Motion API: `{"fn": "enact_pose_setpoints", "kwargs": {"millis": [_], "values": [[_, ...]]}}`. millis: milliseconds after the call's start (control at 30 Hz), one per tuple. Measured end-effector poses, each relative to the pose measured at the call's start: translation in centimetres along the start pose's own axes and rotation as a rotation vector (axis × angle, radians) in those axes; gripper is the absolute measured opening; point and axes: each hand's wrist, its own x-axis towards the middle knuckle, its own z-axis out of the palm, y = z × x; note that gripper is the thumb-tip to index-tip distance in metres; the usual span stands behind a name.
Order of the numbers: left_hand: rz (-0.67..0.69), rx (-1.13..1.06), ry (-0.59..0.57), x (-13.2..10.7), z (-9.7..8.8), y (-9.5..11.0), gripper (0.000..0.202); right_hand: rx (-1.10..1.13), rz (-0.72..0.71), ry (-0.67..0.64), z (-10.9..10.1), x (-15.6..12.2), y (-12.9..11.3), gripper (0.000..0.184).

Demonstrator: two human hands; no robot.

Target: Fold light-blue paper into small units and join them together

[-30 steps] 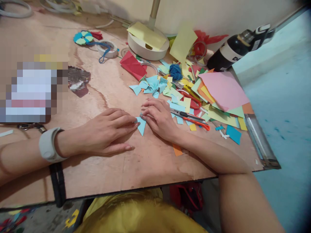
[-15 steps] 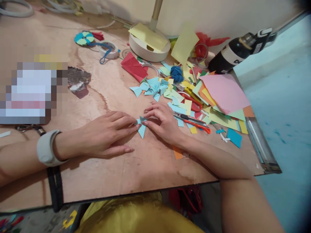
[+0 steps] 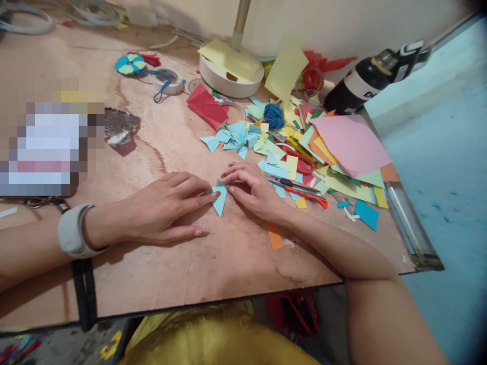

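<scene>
- Centre of the action: a small light-blue folded paper, lying on the table between the two hands, one point aimed towards the table's near edge, a darker flap at its far end.
- The left hand comes in flat, palm down, fingers stretched out and thumb spread well clear; its fingertips rest on the paper's left side, gripping nothing.
- Over to the right hand: fingers curled, thumb and forefinger at the paper's upper right edge, by the flap; whether they pinch it, I cannot tell.
- A pale grey wristband sits on the left wrist.
- Just beside the right hand, an orange-handled utility knife lies across paper scraps, and an orange paper strip pokes out on the near side of the forearm.
- Beyond the fingers, a cluster of light-blue folded pieces, with a red paper behind it and a ball of blue yarn near it.
- Further right, red-orange handles show among the scraps, then a pink sheet tops a stack of coloured paper.
- At the back: a tilted black bottle, a white round base carrying a pole, a tape roll, and a blue-and-green paper rosette.
</scene>
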Motion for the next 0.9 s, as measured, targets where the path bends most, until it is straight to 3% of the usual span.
{"fn": "enact_pose_setpoints", "kwargs": {"millis": [200,500,733,900], "values": [[0.015,0.018,-0.019,0.0,0.0,-0.1,0.064,0.027,0.014,-0.013,-0.3,0.0,-0.3,0.021],[0.061,0.019,0.015,0.2,0.1,-0.3,0.064,-0.012,-0.028,0.031,0.1,-0.3,-0.5,0.008],[0.069,0.009,0.014,0.0,0.3,-0.6,0.06,-0.202,-0.181,0.138,0.3,-0.9,-0.3,0.007],[0.086,0.022,0.015,-0.1,0.2,-0.6,0.061,-0.344,-0.239,0.026,-0.4,-1.5,-0.6,0.016]]}}
